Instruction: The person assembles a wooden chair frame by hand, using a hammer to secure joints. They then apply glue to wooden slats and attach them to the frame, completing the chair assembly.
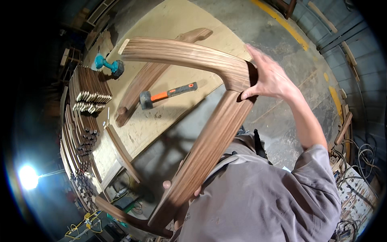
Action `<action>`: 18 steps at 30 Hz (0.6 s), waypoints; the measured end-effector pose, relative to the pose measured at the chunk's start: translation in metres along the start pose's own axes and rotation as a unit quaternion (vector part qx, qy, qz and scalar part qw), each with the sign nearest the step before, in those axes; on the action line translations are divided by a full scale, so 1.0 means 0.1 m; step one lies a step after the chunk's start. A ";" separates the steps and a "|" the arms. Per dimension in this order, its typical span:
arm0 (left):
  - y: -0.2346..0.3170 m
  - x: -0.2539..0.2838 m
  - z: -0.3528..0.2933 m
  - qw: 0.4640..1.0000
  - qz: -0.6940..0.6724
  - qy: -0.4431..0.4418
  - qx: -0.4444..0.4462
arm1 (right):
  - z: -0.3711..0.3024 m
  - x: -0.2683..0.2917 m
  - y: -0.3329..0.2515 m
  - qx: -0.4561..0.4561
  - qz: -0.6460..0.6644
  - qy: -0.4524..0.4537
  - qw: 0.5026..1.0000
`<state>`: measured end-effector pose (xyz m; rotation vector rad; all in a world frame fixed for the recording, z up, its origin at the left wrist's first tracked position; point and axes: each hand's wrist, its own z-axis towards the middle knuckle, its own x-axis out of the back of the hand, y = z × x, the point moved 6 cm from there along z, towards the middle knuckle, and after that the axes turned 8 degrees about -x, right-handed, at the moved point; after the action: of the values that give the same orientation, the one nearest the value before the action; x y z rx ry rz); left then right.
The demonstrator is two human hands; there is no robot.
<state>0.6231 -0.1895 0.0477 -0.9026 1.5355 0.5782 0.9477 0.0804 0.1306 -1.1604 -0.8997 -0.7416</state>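
Note:
A striped brown wooden frame (209, 133) with a bent upper arm and a long broad leg is held up in front of my body, tilted. My right hand (270, 76) grips its upper corner joint, thumb on the face and fingers stretched along the outer edge, slightly blurred. Lower down, my left hand (166, 184) reaches around the leg from behind; only fingertips show on either side. A second curved wooden frame (141, 84) lies on the plywood bench (177, 111), partly behind the raised one. Beside it rests a mallet (159, 97) with a black head and an orange-and-black handle.
A teal cordless drill (108, 65) sits at the bench's far left. Stacked wooden pieces (86, 105) line the left side. A bright lamp (29, 177) shines at lower left. Cables (365, 155) hang at the right, by a yellow floor line (282, 22).

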 end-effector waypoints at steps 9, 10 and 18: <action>-0.14 -0.06 0.01 0.999 -0.015 -0.030 -0.026 | 0.05 -0.18 0.27 -0.102 0.330 -0.182 0.921; -0.15 -0.09 0.00 0.999 -0.017 -0.030 -0.028 | 0.02 -0.18 0.29 -0.107 0.355 -0.181 0.911; -0.04 -0.30 -0.01 0.999 -0.008 0.026 -0.030 | -0.07 -0.40 0.80 -0.115 0.437 -0.210 0.867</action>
<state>0.6259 -0.1861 0.0774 -0.9814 1.5643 0.5965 0.9997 0.0948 0.0594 -1.7937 -0.5277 0.1707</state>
